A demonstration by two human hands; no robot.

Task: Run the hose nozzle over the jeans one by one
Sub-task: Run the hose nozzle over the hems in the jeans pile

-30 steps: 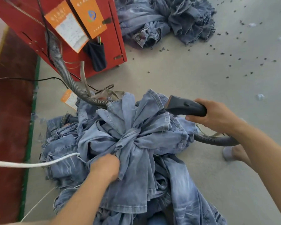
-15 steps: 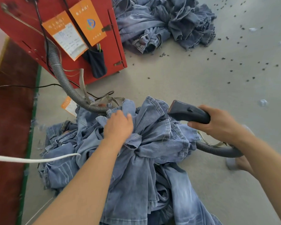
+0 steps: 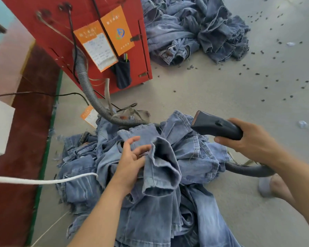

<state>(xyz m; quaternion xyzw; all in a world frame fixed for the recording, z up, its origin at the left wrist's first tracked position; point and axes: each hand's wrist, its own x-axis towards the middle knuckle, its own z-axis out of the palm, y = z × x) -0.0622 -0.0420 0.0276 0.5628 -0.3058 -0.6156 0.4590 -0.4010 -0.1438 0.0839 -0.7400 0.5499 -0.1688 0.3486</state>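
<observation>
Two heaps of denim lay on the floor [image 3: 212, 97]: the near jeans pile [image 3: 194, 157] before you, running off the bottom edge, and a second heap [image 3: 194, 29] by the top edge, cut off there. Your right hand [image 3: 248, 138] gripped the hose nozzle [image 3: 216, 126], fingers curled round its handle, mouth raised just above the near pile. Your left hand [image 3: 132, 163] lay on a folded leg, fingers loosely spread, thumb hidden in cloth. Ribbed hose [image 3: 84, 77] ran from the red cabinet [image 3: 61, 24] under the denim. Orange tags [image 3: 105, 40]: print unreadable. White cord [image 3: 43, 180] entered from the left edge.
</observation>
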